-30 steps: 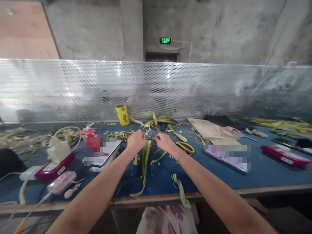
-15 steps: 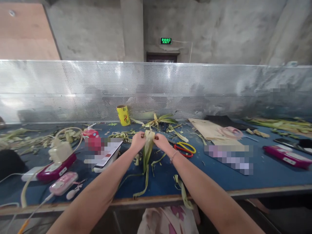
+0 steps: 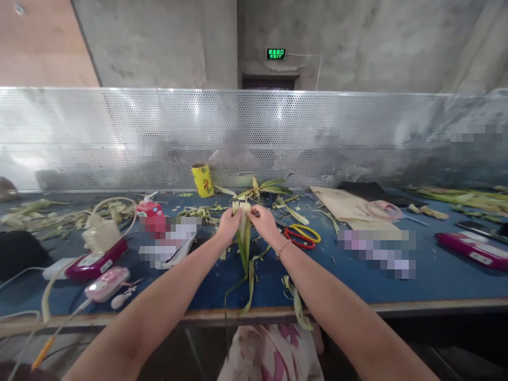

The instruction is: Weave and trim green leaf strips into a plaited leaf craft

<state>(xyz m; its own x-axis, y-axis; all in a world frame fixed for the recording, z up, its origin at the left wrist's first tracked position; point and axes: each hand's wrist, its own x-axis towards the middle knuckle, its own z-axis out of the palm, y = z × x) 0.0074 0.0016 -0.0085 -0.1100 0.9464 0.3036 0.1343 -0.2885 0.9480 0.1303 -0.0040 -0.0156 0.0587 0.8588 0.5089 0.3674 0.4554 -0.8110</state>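
Observation:
My left hand [image 3: 229, 224] and my right hand [image 3: 262, 222] are closed side by side on the top end of a bundle of long green leaf strips [image 3: 244, 248], lifted a little above the blue table [image 3: 357, 280]. The strips hang down from my fingers and trail across the table toward its near edge. More leaf scraps [image 3: 262, 189] lie just beyond my hands. Red and yellow scissors [image 3: 300, 235] lie to the right of my right wrist.
A yellow tape roll [image 3: 202, 180] stands by the perforated metal screen [image 3: 119, 132]. On the left are a pink-red scale [image 3: 95, 263], a small pink device [image 3: 106, 283], cables and a red box [image 3: 149, 210]. To the right lie cardboard [image 3: 341, 203] and another pink scale [image 3: 472, 251].
My hands came together from apart, took hold of the leaf strips' top end and lifted it off the table; the camera view tilted slightly down.

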